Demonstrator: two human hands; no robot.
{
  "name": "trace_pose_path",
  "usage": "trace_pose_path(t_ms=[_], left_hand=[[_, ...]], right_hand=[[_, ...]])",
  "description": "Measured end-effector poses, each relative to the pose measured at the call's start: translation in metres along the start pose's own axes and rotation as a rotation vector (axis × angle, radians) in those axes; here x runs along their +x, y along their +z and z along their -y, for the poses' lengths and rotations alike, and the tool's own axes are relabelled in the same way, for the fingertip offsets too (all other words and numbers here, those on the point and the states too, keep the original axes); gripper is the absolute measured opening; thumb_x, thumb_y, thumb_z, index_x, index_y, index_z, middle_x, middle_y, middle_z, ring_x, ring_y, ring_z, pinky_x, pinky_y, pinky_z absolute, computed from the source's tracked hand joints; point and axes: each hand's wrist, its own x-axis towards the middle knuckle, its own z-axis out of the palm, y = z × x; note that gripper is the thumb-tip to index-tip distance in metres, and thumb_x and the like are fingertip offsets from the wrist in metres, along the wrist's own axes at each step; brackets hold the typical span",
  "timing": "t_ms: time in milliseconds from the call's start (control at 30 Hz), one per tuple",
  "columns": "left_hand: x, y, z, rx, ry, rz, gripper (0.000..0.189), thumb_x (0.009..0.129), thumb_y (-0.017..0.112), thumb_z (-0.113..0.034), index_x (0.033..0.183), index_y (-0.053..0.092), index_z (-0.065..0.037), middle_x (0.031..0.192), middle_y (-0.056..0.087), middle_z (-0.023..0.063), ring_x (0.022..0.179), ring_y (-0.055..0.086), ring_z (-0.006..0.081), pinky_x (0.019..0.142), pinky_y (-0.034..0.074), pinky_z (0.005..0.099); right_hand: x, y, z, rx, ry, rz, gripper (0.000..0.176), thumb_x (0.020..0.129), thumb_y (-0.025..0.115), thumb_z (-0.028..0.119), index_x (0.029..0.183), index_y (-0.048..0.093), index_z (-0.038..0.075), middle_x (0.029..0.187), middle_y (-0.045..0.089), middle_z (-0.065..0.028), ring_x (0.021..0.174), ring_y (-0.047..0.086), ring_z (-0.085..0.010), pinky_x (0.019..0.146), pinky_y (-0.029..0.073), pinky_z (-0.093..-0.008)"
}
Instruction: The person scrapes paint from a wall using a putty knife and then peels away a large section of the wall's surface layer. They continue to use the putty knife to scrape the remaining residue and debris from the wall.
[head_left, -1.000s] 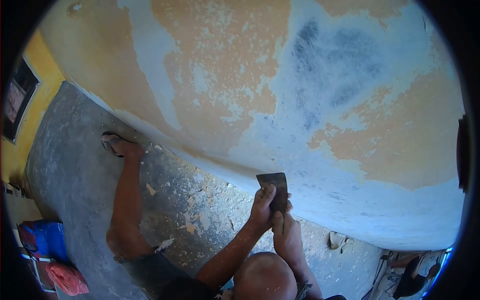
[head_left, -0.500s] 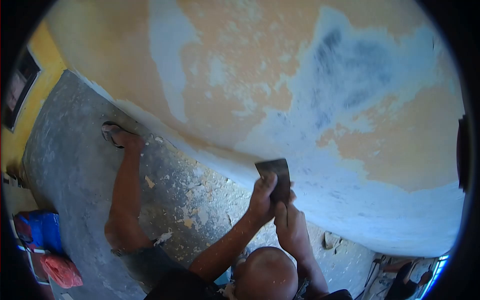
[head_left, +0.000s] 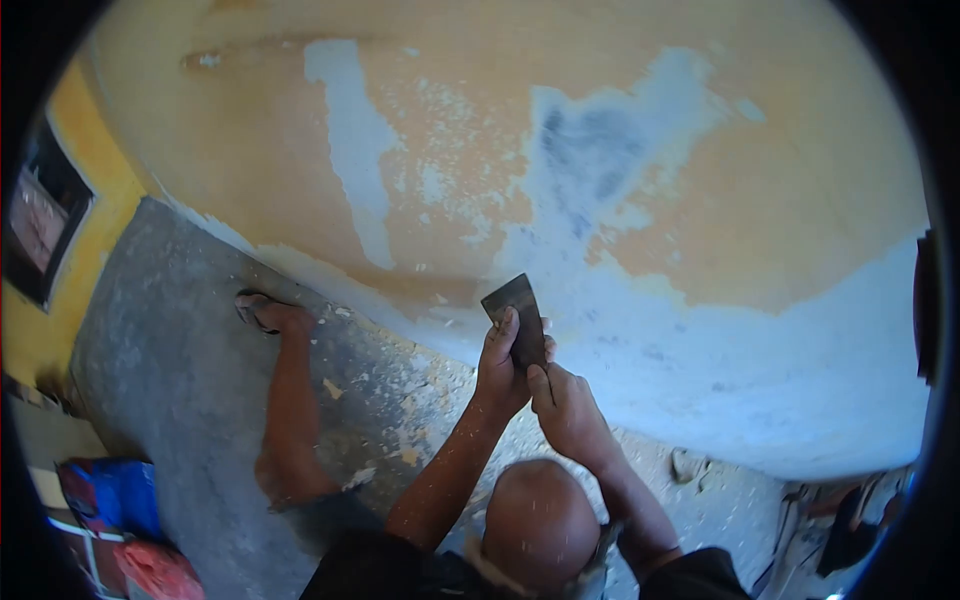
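Both my hands hold a scraper with a wide, dark, flat blade. My left hand wraps around the lower blade, thumb lying flat along its face. Just below, my right hand is closed around the handle, which the fingers mostly hide. The blade points up and slightly left, its broad edge overlapping the lower wall in this view. Before it stands a wall with tan paint worn away in places. Pale patches show through, one with a dark grey smudge.
Paint flakes litter the grey concrete floor along the wall's foot. My leg with a sandal stretches out to the left. A blue bag and a red plastic bag lie at lower left. A chunk of rubble sits right of my hands.
The view has shifted, so the wall's smudged patch appears further left. My hands and the scraper sit slightly higher and more to the left in view, with the same grip.
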Motion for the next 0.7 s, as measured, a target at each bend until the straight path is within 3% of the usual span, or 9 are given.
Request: trace_pose_path(t_ms=[67, 133, 267, 300, 333, 400, 433, 533, 700], left_hand=[[-0.024, -0.031, 0.015, 0.006, -0.068, 0.000, 0.031, 0.097, 0.055, -0.036, 0.107, 0.055, -0.007, 0.092, 0.062, 0.0078, 0.076, 0.063, 0.0206, 0.067, 0.053, 0.0317], [-0.043, -0.059, 0.034, 0.065, -0.035, -0.080, 0.034, 0.097, 0.055, -0.037, 0.111, 0.053, -0.007, 0.096, 0.062, 0.0085, 0.083, 0.062, 0.0213, 0.073, 0.052, 0.0335], [-0.058, -0.077, 0.056, 0.258, -0.116, -0.215, 0.042, 0.094, 0.059, -0.041, 0.115, 0.051, -0.006, 0.102, 0.060, 0.0084, 0.086, 0.061, 0.0211, 0.077, 0.051, 0.0347], [-0.057, -0.081, 0.059, 0.232, -0.134, -0.144, 0.043, 0.093, 0.060, -0.041, 0.116, 0.051, -0.006, 0.102, 0.061, 0.0081, 0.085, 0.062, 0.0205, 0.075, 0.052, 0.0332], [-0.054, -0.080, 0.061, 0.243, -0.136, -0.149, 0.043, 0.093, 0.060, -0.041, 0.116, 0.051, -0.006, 0.102, 0.061, 0.0081, 0.085, 0.062, 0.0205, 0.075, 0.052, 0.0332], [-0.042, -0.072, 0.059, 0.196, -0.109, -0.132, 0.042, 0.094, 0.059, -0.042, 0.115, 0.051, -0.006, 0.102, 0.061, 0.0082, 0.081, 0.062, 0.0196, 0.069, 0.053, 0.0308], [-0.035, -0.059, 0.057, 0.240, -0.065, -0.149, 0.039, 0.094, 0.058, -0.045, 0.111, 0.052, -0.010, 0.099, 0.060, 0.0026, 0.075, 0.061, 0.0156, 0.060, 0.052, 0.0285], [-0.014, -0.035, 0.048, 0.296, 0.005, -0.129, 0.037, 0.095, 0.057, -0.044, 0.109, 0.053, -0.011, 0.094, 0.060, 0.0030, 0.071, 0.061, 0.0152, 0.057, 0.051, 0.0274], [-0.009, -0.015, 0.045, 0.268, 0.007, -0.070, 0.035, 0.094, 0.058, -0.044, 0.106, 0.054, -0.011, 0.087, 0.061, 0.0047, 0.067, 0.062, 0.0154, 0.057, 0.051, 0.0265]], right_hand=[[-0.020, 0.003, -0.020, 0.000, 0.040, 0.025, 0.030, 0.097, 0.049, 0.020, 0.089, 0.057, -0.008, 0.064, 0.057, -0.0268, 0.059, 0.059, -0.0390, 0.054, 0.042, -0.0475], [-0.033, 0.013, -0.053, 0.071, 0.113, 0.153, 0.035, 0.098, 0.046, 0.025, 0.091, 0.058, -0.007, 0.074, 0.060, -0.0317, 0.073, 0.060, -0.0478, 0.062, 0.044, -0.0517], [-0.062, 0.054, -0.113, 0.176, 0.190, 0.016, 0.041, 0.101, 0.042, 0.030, 0.097, 0.060, -0.007, 0.080, 0.062, -0.0315, 0.080, 0.062, -0.0480, 0.067, 0.047, -0.0485], [-0.065, 0.059, -0.117, 0.194, 0.209, -0.020, 0.041, 0.101, 0.042, 0.031, 0.098, 0.060, -0.006, 0.079, 0.062, -0.0312, 0.080, 0.062, -0.0485, 0.067, 0.047, -0.0484], [-0.064, 0.056, -0.110, 0.206, 0.211, -0.019, 0.041, 0.101, 0.042, 0.031, 0.098, 0.060, -0.006, 0.079, 0.062, -0.0312, 0.080, 0.062, -0.0485, 0.067, 0.047, -0.0484], [-0.057, 0.043, -0.085, 0.207, 0.180, -0.137, 0.044, 0.101, 0.042, 0.033, 0.091, 0.060, -0.006, 0.066, 0.060, -0.0211, 0.062, 0.060, -0.0345, 0.058, 0.044, -0.0420], [-0.049, 0.038, -0.082, 0.191, 0.140, -0.136, 0.040, 0.101, 0.044, 0.029, 0.090, 0.059, -0.006, 0.070, 0.061, -0.0259, 0.065, 0.062, -0.0402, 0.058, 0.043, -0.0447], [-0.030, 0.019, -0.066, 0.162, 0.050, -0.138, 0.034, 0.100, 0.045, 0.024, 0.089, 0.059, -0.005, 0.072, 0.061, -0.0293, 0.068, 0.061, -0.0459, 0.056, 0.043, -0.0471], [-0.023, 0.003, -0.045, 0.046, 0.105, -0.088, 0.034, 0.098, 0.046, 0.021, 0.089, 0.058, -0.009, 0.067, 0.058, -0.0332, 0.065, 0.058, -0.0510, 0.057, 0.046, -0.0554]])
